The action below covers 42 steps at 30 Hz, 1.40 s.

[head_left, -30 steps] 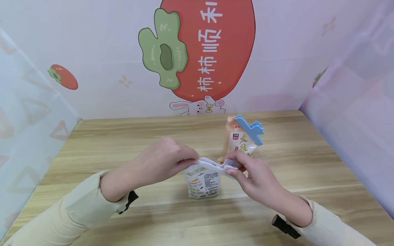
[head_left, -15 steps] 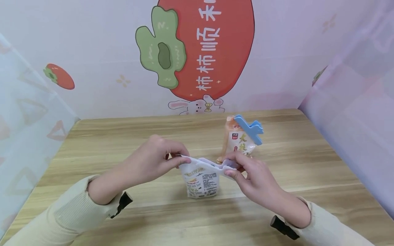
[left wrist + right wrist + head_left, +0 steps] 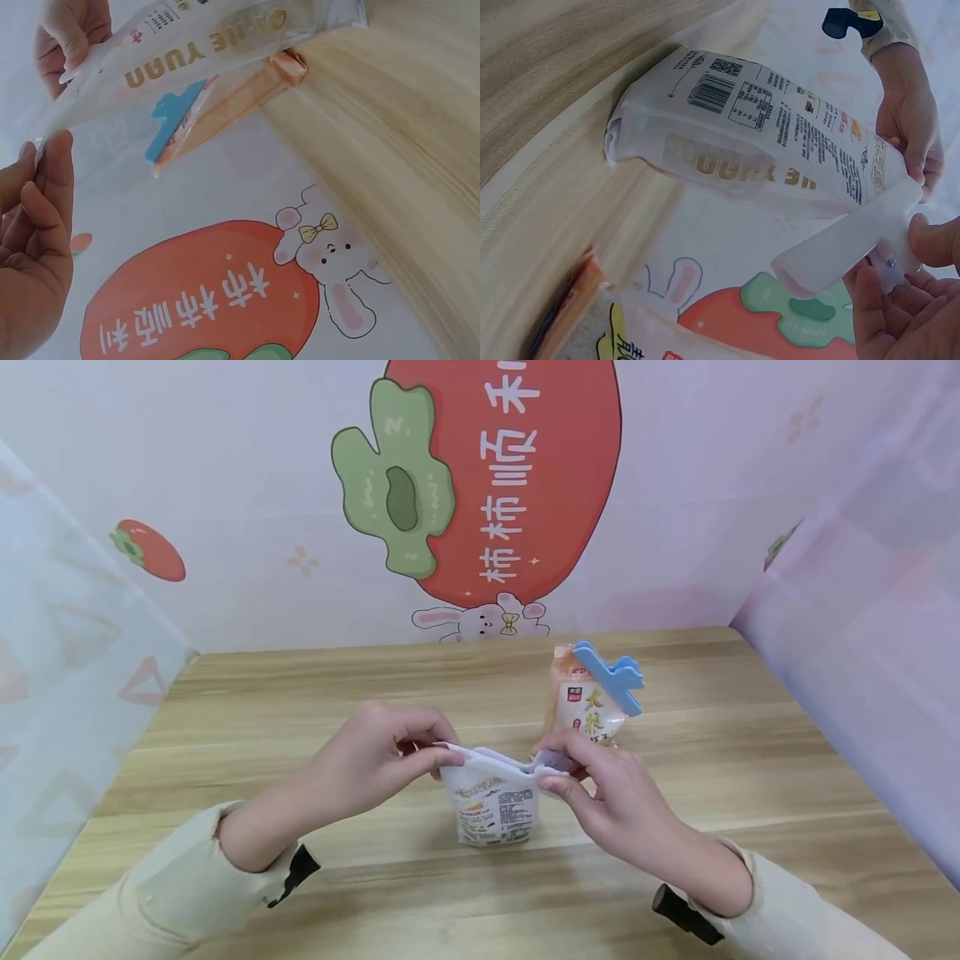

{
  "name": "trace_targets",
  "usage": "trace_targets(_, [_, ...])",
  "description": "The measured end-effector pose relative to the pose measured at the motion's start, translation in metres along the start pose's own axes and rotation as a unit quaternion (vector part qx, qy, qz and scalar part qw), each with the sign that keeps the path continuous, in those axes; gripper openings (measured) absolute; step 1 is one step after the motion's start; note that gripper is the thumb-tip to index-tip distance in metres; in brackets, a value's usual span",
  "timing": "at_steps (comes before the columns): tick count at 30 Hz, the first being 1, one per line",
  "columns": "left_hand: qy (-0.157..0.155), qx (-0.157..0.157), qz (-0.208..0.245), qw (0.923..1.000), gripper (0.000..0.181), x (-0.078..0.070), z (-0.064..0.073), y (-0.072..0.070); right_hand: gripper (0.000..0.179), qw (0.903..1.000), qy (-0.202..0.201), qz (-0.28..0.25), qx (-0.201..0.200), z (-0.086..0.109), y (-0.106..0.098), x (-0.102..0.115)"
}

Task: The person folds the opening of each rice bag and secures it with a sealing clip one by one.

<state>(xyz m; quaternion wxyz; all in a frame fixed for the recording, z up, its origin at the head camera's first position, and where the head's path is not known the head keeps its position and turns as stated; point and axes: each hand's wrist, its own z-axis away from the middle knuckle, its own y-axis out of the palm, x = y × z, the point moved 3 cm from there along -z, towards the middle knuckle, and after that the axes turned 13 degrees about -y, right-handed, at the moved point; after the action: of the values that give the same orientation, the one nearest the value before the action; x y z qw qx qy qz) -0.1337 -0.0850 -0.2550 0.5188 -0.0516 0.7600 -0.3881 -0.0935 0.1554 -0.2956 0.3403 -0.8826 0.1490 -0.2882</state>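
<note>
A white printed food bag (image 3: 495,814) stands upright on the table in the middle of the head view. My left hand (image 3: 382,752) pinches its top left corner between thumb and fingers. At the right end of the bag's top, my right hand (image 3: 618,789) grips the handle end of a pale lilac bag clip (image 3: 552,762). One long bar of this clip (image 3: 821,259) juts past the fingers in the right wrist view, lying close to the bag's top edge. Gold lettering shows on the bag's (image 3: 202,56) other side in the left wrist view.
Behind my right hand stands an orange-and-white food bag (image 3: 581,702) with a blue bag clip (image 3: 611,677) across its top corner. The wood-grain table (image 3: 300,693) meets a printed backdrop (image 3: 255,585) at its far edge, and more printed cloth rises at both sides.
My left hand has slid left along the bag's top edge to its corner, uncovering more of the edge. My right hand stays on the lilac clip with only a slight shift.
</note>
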Motion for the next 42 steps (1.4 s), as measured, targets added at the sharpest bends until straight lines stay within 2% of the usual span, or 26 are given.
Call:
trace_targets(4, [0.024,-0.005,0.008,0.9997,0.010,0.002,0.001,0.001,0.022,0.9999,-0.009,-0.006,-0.006,-0.001,0.001,0.002])
trace_targets(8, [0.026,0.005,0.019,0.9995,0.009,0.003,0.000,0.001,0.022,0.9999,-0.007,-0.009,-0.007,-0.003,0.002,0.004])
trace_targets(12, [0.007,0.005,0.034,0.9994,0.010,0.005,0.000,0.001,0.025,0.9999,0.006,-0.008,-0.002,-0.004,0.002,0.005])
trace_targets(17, [-0.021,0.012,0.087,0.9959,0.013,0.010,0.001,0.002,0.026,0.9998,0.006,-0.018,-0.007,-0.005,0.003,0.007])
trace_targets(24, [-0.023,0.036,0.106,0.9935,0.020,0.014,-0.001,0.001,0.022,0.9990,0.005,-0.040,-0.020,-0.008,0.005,0.010])
trace_targets(28, [-0.042,0.059,0.123,0.9897,0.021,0.018,0.000,0.003,0.022,0.9988,0.011,-0.043,-0.020,-0.009,0.006,0.011])
trace_targets(31, [-0.043,0.068,0.120,0.9895,0.019,0.020,0.001,0.006,0.023,0.9989,0.008,-0.040,-0.021,-0.009,0.006,0.011])
trace_targets(36, [-0.024,0.066,0.081,0.9942,0.011,0.019,0.002,0.010,0.023,0.9988,-0.009,-0.037,-0.032,-0.010,0.007,0.012])
trace_targets(42, [-0.029,0.076,0.089,0.9927,0.012,0.017,0.000,0.011,0.024,0.9983,-0.020,-0.035,-0.041,-0.014,0.009,0.016])
